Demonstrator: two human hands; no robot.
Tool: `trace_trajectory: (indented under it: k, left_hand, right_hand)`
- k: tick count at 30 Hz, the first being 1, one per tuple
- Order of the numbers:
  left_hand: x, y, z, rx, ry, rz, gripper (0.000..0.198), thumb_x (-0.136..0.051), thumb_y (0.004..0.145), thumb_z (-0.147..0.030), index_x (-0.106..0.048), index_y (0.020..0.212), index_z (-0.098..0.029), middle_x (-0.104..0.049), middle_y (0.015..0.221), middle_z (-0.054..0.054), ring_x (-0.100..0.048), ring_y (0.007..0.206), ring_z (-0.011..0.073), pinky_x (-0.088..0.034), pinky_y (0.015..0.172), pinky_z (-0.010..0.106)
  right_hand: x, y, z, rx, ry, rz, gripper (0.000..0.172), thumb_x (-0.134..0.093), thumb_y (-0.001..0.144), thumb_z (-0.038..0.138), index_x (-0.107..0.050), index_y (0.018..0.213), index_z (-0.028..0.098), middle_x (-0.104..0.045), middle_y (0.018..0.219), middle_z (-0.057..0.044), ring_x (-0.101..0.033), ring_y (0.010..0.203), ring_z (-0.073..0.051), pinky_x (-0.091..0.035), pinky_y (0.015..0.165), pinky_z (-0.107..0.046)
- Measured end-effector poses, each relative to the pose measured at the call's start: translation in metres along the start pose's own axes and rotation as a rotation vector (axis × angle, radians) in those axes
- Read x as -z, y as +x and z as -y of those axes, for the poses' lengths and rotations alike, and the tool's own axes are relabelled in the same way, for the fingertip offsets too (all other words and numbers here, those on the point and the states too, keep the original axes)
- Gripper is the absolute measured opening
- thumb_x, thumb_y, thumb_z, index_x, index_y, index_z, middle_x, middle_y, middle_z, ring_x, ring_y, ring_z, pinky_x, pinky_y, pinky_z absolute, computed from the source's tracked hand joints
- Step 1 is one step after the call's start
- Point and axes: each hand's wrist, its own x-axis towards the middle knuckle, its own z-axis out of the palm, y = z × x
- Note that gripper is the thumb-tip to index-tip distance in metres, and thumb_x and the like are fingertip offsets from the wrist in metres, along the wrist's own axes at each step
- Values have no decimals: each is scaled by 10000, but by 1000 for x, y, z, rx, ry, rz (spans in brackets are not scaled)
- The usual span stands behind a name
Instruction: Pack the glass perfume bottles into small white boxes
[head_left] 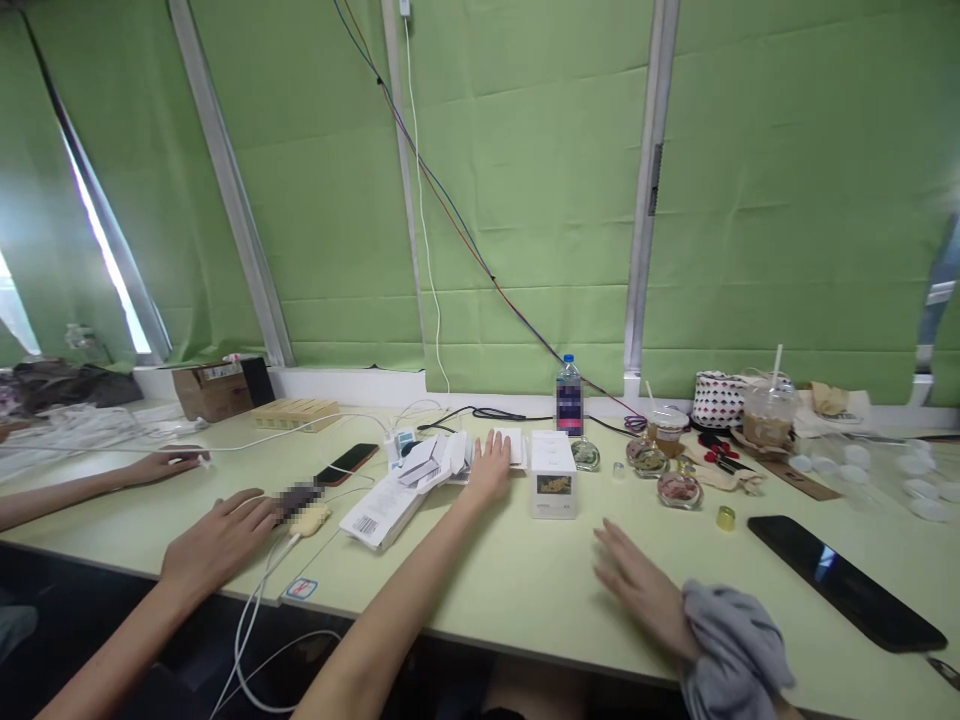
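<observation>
My left hand (491, 466) reaches forward and lies flat, fingers stretched out, on a pile of small white boxes and folded leaflets (442, 458). Just to its right stands a white carton with a picture on its front (553, 488). My right hand (643, 590), with a grey sleeve (739, 655) bunched at the wrist, is spread palm down low over the pale green table (525, 580) and holds nothing. A white booklet with a barcode (377, 512) lies to the left of my left arm.
A co-worker's two bare arms enter from the left: one hand (217, 540) by a cream charger and cable, the other (161, 465) farther back. Water bottle (569, 397), glass jars (679, 490), gold cap (725, 517), iced drinks (769, 412), black tablet (847, 580) and a phone (346, 462) are around.
</observation>
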Motion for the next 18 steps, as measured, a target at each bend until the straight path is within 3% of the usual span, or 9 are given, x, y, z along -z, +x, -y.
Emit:
trace_trajectory:
  k: [3,5,11,15,18]
  left_hand:
    - [-13,9,1,20,75,89,366,-570,888,-329,-526,1215,-170,-542,1266,93,-564,1099,242,-481,915,475]
    - [-20,14,-1,53,114,123,354,-566,891,-325,-529,1207,-168,-554,1243,90,-577,1071,232,-496,893,458]
    - [-12,22,0,157,160,164,335,-559,897,-324,-536,1189,-163,-578,1192,84,-603,1004,210,-526,836,418]
    - [15,22,8,203,145,131,309,-564,895,-328,-556,1151,-154,-605,1132,73,-622,944,188,-541,798,387]
    - [42,7,12,211,129,14,268,-524,921,-262,-556,1160,-145,-659,1047,73,-660,885,182,-559,771,374]
  right_hand:
    - [-4,-18,-9,122,-255,335,770,-421,851,642,-403,1419,123,-265,1517,-162,-202,1402,-340,-179,1142,-528]
    - [-5,-25,-9,174,-357,392,787,-375,866,648,-346,1443,114,-213,1524,-163,-160,1408,-342,-149,1137,-553]
    - [-3,-26,0,198,-404,328,700,-378,895,595,-364,1437,153,-248,1504,-164,-204,1396,-335,-204,1113,-571]
    - [-3,-26,2,197,-423,336,689,-378,903,574,-363,1436,138,-246,1503,-165,-210,1394,-330,-207,1119,-553]
    - [-3,-27,2,190,-438,333,676,-403,900,553,-372,1432,138,-253,1504,-160,-206,1396,-326,-204,1124,-542]
